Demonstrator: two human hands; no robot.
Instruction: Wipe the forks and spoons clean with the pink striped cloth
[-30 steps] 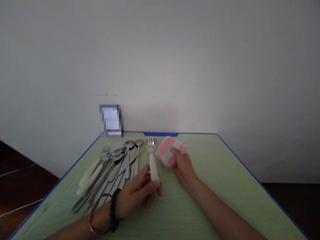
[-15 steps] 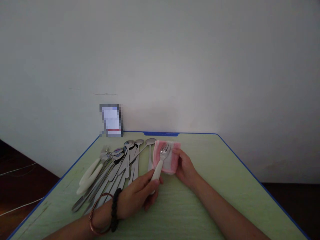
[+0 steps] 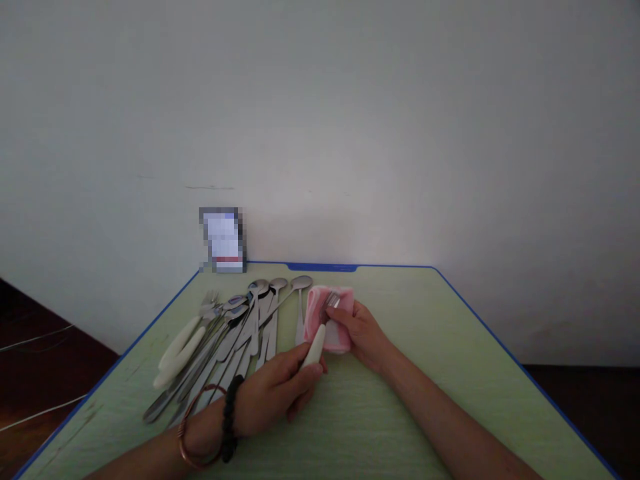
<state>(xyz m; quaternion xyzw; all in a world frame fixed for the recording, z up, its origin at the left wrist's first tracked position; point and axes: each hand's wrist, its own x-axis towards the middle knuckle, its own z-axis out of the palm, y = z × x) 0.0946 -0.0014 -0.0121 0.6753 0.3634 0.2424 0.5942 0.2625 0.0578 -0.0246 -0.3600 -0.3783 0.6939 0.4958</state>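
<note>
My left hand [image 3: 293,380] is closed around the white handle of a fork [image 3: 315,348], whose metal tines point up and away from me. Behind the tines lies a folded pink and white cloth [image 3: 340,339], gripped at its right side by my right hand [image 3: 364,331]. My right thumb presses on the fork's head, pinning it against the cloth. To the left of my left hand, several metal spoons and other cutlery [image 3: 240,340] lie in a loose pile. Two white-handled forks [image 3: 181,345] rest at the pile's left side.
The pale green table [image 3: 440,387] has a blue edge. A blurred-out upright device with a lit screen [image 3: 223,240] stands at the back left corner. A grey-white wall [image 3: 340,133] rises behind the table. White cables [image 3: 40,413] run at the far left.
My right thumb has moved left onto the fork's head, and the cloth has folded in around it. My left hand still holds the handle almost in place. The cutlery pile is unmoved.
</note>
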